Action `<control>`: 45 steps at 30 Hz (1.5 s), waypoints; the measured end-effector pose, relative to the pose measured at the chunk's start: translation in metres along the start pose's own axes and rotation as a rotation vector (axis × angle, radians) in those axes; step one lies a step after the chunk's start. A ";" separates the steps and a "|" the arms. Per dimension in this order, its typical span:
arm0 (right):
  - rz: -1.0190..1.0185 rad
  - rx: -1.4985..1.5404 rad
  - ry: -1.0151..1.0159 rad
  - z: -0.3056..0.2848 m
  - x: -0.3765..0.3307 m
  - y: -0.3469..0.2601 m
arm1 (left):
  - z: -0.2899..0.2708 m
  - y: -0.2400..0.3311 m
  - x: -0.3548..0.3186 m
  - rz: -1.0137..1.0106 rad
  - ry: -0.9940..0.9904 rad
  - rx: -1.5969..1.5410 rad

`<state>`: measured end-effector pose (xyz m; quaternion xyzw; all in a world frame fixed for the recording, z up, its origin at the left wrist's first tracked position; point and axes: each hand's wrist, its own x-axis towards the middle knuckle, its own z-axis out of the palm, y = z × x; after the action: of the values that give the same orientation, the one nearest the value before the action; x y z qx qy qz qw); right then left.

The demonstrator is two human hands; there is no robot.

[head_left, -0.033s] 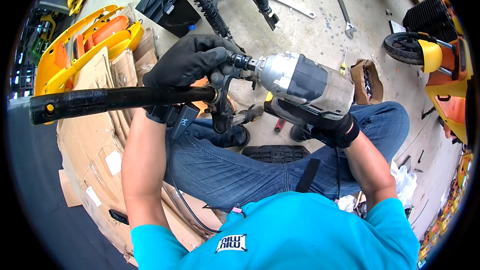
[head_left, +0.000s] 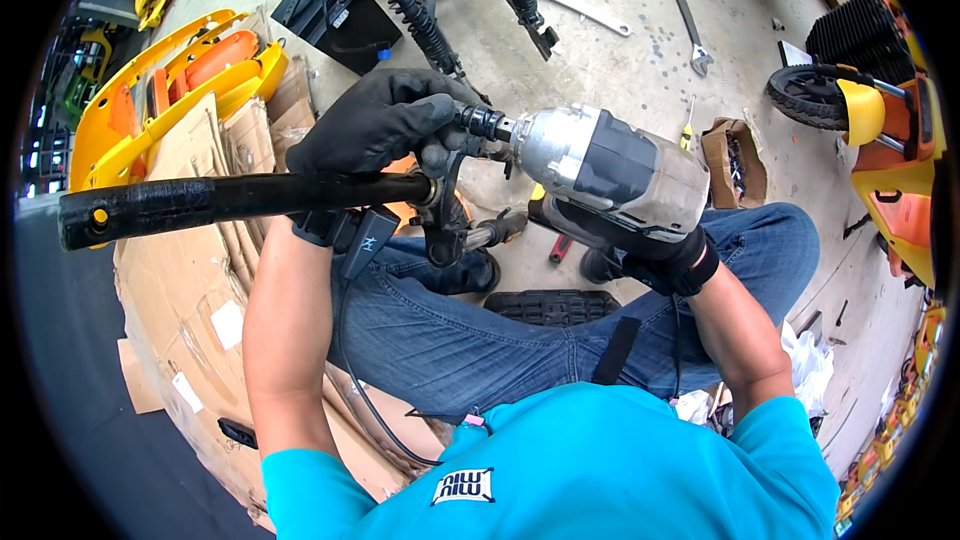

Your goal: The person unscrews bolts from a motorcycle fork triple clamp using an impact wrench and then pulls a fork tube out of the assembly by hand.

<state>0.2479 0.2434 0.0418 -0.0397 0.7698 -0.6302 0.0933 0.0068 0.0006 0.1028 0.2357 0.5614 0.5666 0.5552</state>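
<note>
Left hand, black-gloved, closed over the top of a black bracket at the end of a long black bar; fingers wrapped down around the socket end of the driver. Bar running out from under the palm toward the person's left, ending in a cap with a yellow plug. A black tag and cable hanging just below the wrist.

Right hand, also gloved, clasped around the grip of a silver and black impact driver, mostly hidden beneath the tool body. Driver nose pointing left, touching the bracket directly under the left-hand fingers. Both hands held above jeans-clad knees.

Beyond the left hand: two black coil shocks on a frame, and a flat black box on the concrete floor. Left of the left hand: cardboard sheets and yellow and orange plastic panels.

Beyond the right hand: a wrench, a small screwdriver and an open cardboard box of small parts. Farther right: a small wheel with a yellow fender. Below the hands, between the legs: a black footpad.
</note>
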 end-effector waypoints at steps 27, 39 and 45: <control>0.197 0.715 0.249 0.022 0.023 0.002 | 0.009 0.002 0.004 0.026 0.231 0.105; 0.256 0.688 0.174 0.023 0.021 -0.006 | 0.020 0.010 0.006 0.051 0.199 0.254; 0.208 0.785 0.210 0.021 0.018 0.003 | 0.010 0.002 0.005 0.067 0.218 0.190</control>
<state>0.2350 0.2203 0.0334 0.1410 0.4766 -0.8635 0.0855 0.0136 0.0090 0.1058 0.2429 0.6613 0.5512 0.4471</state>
